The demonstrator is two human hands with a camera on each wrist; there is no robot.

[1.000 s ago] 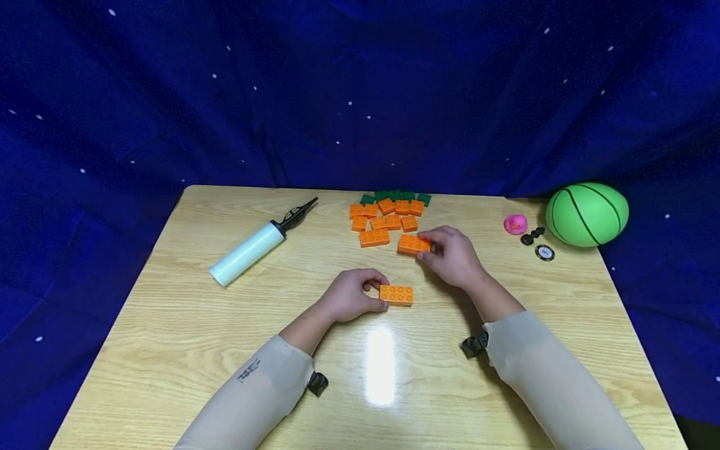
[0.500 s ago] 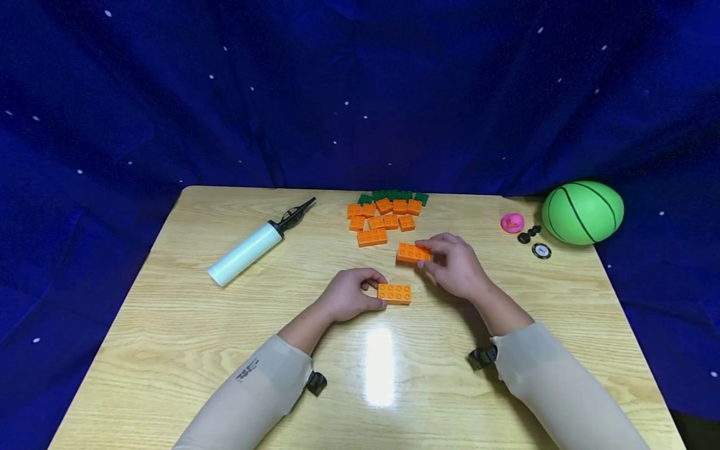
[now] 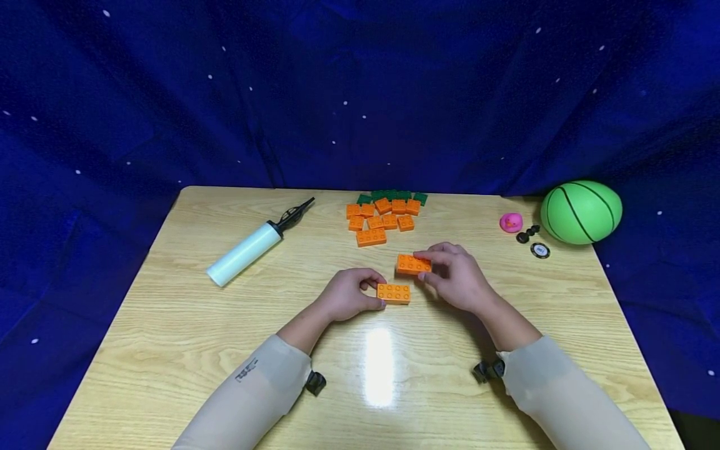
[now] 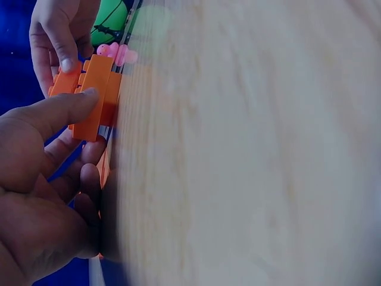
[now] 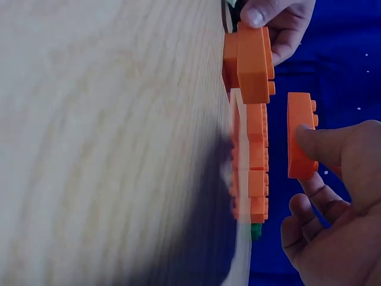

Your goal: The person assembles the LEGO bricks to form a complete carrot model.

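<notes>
The left hand (image 3: pixel 349 295) pinches a long orange plastic brick (image 3: pixel 396 294), and the right hand (image 3: pixel 458 279) pinches a matching orange brick (image 3: pixel 407 265) just beyond it, above the shiny wooden table (image 3: pixel 169 350), both probably light, hard and easiest held by their flat sides.

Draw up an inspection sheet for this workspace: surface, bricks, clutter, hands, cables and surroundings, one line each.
Surface: wood-grain table, with a bright glare patch between the forearms.
Bricks: two long orange bricks in hand, apart; loose orange bricks and green bricks grouped beyond them.
Clutter: pump-like cylinder at left; pink duck, black piece, round chip and green ball at right.
Hands: left hand and right hand each pinch one long brick.
Cables: nothing seen.
Surroundings: dark blue curtain with white specks behind the table.
</notes>
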